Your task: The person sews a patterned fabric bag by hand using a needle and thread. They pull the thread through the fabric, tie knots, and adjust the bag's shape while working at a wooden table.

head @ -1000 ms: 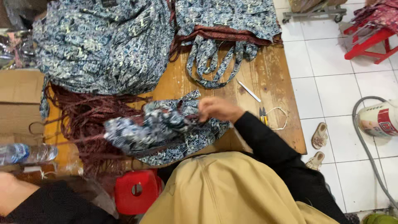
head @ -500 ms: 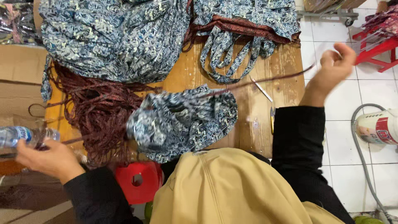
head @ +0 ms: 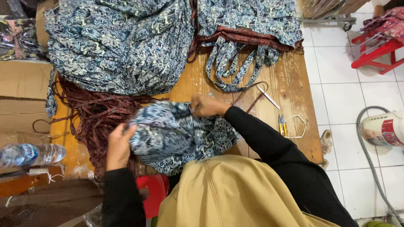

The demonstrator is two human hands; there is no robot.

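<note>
The fingers of the right hand (head: 206,105) pinch the top edge of a bunched blue patterned fabric piece (head: 168,130) lying on the wooden tabletop (head: 290,88), while the left hand (head: 118,145) grips its left side. The step appears to be threading a dark red cord (head: 252,94); next likely calls for drawing it through.

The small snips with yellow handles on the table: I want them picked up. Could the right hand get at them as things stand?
Probably yes. The snips lie uncovered on the wooden table, just beside the right sleeve, but the right hand is gripping the patterned cloth and would have to let go.
</note>
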